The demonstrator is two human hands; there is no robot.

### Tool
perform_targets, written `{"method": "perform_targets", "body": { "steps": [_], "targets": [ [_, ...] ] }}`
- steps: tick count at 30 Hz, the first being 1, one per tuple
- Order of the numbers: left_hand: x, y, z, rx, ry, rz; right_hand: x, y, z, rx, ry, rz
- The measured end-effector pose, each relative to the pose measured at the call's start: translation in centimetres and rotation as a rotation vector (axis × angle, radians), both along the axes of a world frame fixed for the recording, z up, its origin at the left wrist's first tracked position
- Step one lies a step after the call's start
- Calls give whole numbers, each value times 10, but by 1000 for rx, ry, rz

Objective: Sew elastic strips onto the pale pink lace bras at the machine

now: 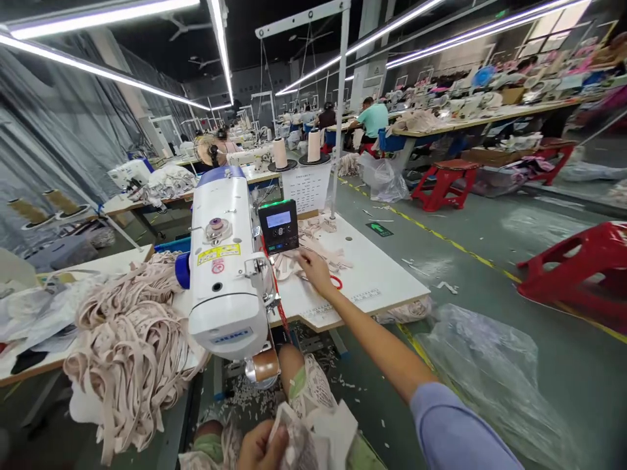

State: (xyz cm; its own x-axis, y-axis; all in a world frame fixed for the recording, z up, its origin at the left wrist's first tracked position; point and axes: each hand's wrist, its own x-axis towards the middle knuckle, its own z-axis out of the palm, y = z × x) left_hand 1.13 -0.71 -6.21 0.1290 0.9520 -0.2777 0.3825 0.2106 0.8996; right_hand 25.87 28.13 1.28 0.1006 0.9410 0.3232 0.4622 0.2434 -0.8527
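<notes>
Left hand (259, 450) is down around 6:30, thumb and fingers closed on a pale lace piece (298, 436), kinda off-white, patterned and bunched up over the lap. Right hand (316, 273) is basically dead centre, fingers curled in at some pinkish-beige fabric strips (336, 257), loose and jumbled; can't tell if it's pinching one. White sewing machine (223, 267) sits at its 9 o'clock.

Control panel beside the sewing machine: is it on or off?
The control panel is on: its screen is lit, and a green strip glows along its top edge.
</notes>
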Motion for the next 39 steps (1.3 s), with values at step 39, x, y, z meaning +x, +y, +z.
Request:
{"method": "perform_targets", "body": {
  "steps": [39],
  "targets": [
    [23,-20,11,603,167,128,-75,-248,-35,-806,920,406]
  ]
}}
